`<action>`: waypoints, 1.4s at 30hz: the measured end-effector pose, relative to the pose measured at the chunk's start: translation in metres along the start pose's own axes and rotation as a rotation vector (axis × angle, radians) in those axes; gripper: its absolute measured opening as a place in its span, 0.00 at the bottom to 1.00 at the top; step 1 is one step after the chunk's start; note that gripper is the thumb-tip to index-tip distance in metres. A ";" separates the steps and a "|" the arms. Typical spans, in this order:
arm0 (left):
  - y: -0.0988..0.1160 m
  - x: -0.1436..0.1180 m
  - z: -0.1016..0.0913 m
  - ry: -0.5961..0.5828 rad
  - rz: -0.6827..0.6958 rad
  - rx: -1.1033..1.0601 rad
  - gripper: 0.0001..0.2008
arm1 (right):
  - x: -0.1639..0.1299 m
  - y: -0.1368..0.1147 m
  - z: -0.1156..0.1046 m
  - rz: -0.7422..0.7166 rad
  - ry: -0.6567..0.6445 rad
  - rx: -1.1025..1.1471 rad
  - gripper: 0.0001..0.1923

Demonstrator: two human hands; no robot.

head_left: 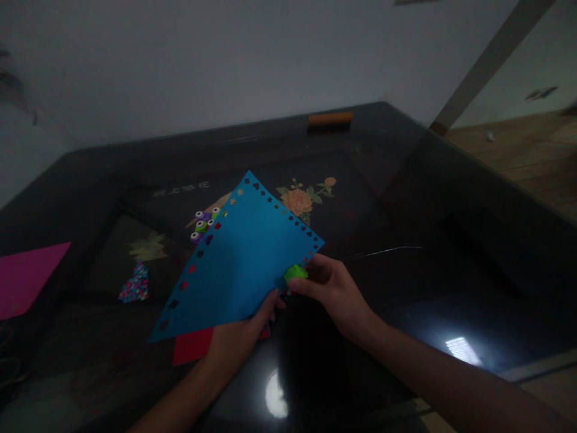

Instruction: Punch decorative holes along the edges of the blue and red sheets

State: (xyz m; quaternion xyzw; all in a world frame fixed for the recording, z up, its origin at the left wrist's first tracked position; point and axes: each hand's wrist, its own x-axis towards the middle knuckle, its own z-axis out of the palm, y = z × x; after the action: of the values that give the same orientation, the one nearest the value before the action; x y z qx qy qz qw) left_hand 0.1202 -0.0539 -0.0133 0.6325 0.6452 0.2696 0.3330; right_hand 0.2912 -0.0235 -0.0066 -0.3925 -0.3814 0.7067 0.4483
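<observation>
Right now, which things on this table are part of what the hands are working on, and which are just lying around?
In hand:
blue sheet, held by the left hand
green punch, pinched by the right hand at the sheet's edge

Lying about:
spare punches
pink sheet
red sheet
confetti pile
orange stick

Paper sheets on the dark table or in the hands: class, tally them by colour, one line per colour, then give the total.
Blue sheet, punched along its edges, held by the left hand, with the right hand at its edge: 1
Red sheet, partly hidden under the blue one: 1
Pink sheet, at the left edge: 1
Total: 3
</observation>
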 end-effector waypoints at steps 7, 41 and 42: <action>0.004 0.002 -0.001 0.027 0.008 -0.004 0.16 | 0.000 0.001 -0.001 0.005 -0.011 0.017 0.12; -0.002 0.014 -0.011 0.164 -0.029 -0.080 0.16 | 0.011 0.003 -0.013 0.112 -0.033 0.132 0.22; -0.003 0.015 -0.012 0.178 -0.033 -0.092 0.16 | 0.011 0.003 -0.013 0.125 -0.039 0.143 0.23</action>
State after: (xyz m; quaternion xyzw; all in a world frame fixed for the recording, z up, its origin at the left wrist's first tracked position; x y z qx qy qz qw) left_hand 0.1096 -0.0381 -0.0091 0.5792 0.6697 0.3487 0.3075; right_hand 0.2987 -0.0115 -0.0167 -0.3689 -0.3134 0.7663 0.4226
